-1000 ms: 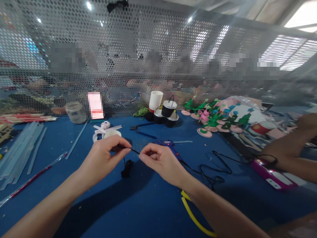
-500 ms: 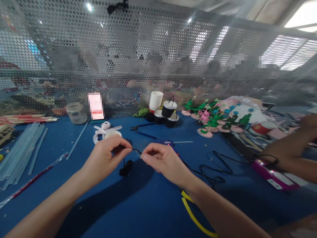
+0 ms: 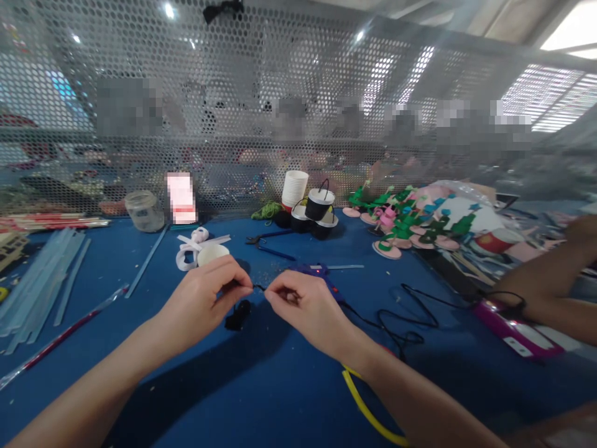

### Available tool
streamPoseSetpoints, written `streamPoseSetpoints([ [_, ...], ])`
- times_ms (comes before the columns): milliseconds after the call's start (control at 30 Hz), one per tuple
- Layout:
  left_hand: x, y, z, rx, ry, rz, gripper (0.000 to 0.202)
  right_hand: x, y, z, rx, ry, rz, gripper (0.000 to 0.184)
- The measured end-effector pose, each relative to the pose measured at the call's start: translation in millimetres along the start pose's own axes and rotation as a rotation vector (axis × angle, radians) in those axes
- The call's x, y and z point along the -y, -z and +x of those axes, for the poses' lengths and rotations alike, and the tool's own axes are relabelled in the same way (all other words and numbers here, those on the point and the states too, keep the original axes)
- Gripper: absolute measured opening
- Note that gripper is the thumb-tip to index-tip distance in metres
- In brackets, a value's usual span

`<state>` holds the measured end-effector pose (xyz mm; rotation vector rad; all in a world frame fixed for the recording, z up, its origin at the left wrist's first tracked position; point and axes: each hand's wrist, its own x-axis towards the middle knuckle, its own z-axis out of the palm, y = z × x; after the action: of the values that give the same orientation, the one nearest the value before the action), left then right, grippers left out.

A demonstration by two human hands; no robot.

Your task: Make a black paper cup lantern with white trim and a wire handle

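Observation:
A short length of black cord (image 3: 259, 287) spans the small gap between my fingertips. My left hand (image 3: 205, 298) pinches one end of it between thumb and forefinger, and my right hand (image 3: 310, 308) pinches the other, its remaining fingers curled in. Just below the left fingers is a small dark bundle of black yarn (image 3: 238, 315) over the blue table. Behind my left hand stands a white paper cup (image 3: 213, 254), partly covered by it. A blue glue gun (image 3: 318, 272) lies beyond my right hand, which hides part of it.
Pliers (image 3: 273, 241), black-wrapped cups (image 3: 319, 206) and a cup stack (image 3: 295, 186) stand farther back. Glue sticks (image 3: 44, 280) lie left; felt flowers (image 3: 401, 224) right. A power strip (image 3: 517, 330) and black cable (image 3: 410, 317) sit near another person's arm (image 3: 550, 280).
My hands have drawn slightly closer, and less of the cord shows between them. The left hand has shifted a little right and down, uncovering more of the white cup.

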<state>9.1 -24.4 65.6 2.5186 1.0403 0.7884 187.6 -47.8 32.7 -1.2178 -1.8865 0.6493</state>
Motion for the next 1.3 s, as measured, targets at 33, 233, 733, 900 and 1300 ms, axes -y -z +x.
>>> streamPoseSetpoints([
  [33, 0.3, -0.4, -0.1, 0.009, -0.007, 0.001, 0.011, 0.0, 0.3, -0.4, 0.017, 0.029, -0.024, 0.014],
  [233, 4.6, -2.0, 1.6, 0.024, -0.005, -0.036, 0.013, 3.9, 4.4, -2.0, 0.131, 0.116, 0.018, 0.015],
  [733, 1.4, -1.2, 1.9, 0.055, 0.015, -0.074, 0.01, -0.3, 3.6, 1.7, -0.043, -0.013, 0.073, 0.012],
  [900, 2.6, -1.4, -0.4, 0.077, -0.066, 0.032, 0.011, -0.8, 4.7, -0.3, 0.017, 0.123, -0.096, 0.014],
  [1300, 3.6, -1.2, 1.0, 0.088, -0.047, -0.039, 0.011, 3.0, 11.6, -1.0, 0.162, -0.053, 0.246, 0.01],
])
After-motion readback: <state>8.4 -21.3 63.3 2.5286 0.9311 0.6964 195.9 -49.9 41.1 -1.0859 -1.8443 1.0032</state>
